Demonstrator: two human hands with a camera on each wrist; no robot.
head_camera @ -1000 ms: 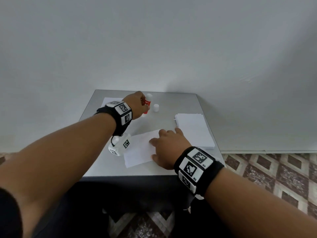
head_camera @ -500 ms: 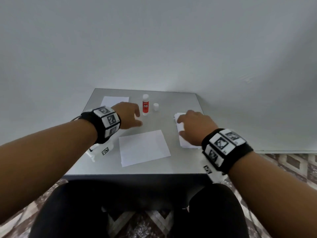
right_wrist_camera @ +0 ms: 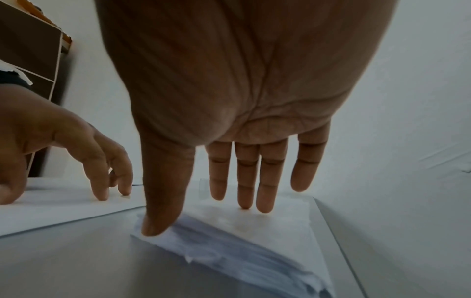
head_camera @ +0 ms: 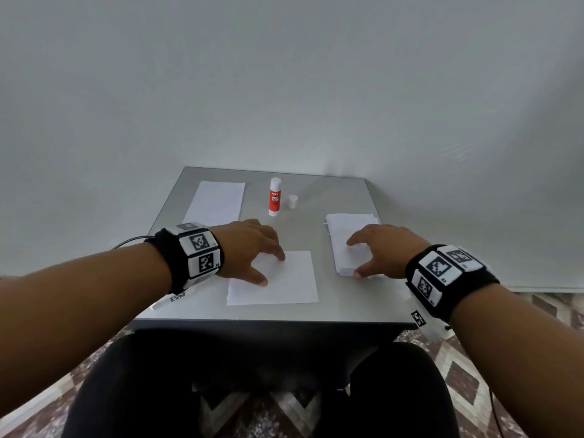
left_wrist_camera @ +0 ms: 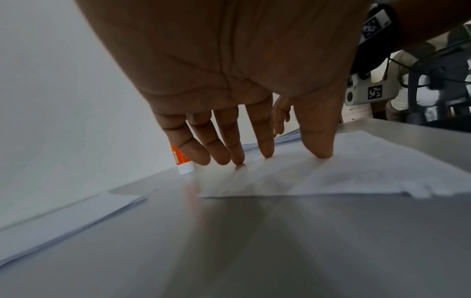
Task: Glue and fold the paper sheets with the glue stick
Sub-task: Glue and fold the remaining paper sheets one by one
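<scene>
Both hands have left their earlier spots: the left hand (head_camera: 249,248), away from the glue stick (head_camera: 275,197), now presses spread fingertips (left_wrist_camera: 266,153) on the single paper sheet (head_camera: 284,282) at the table's (head_camera: 347,197) near middle, while the right hand (head_camera: 382,251) rests straight fingers on the paper stack (right_wrist_camera: 254,238) to the right, gripping nothing. Uncapped, the glue stick stands at the far side beside its cap (head_camera: 293,201). Gluing looks done; likely a second sheet comes next.
</scene>
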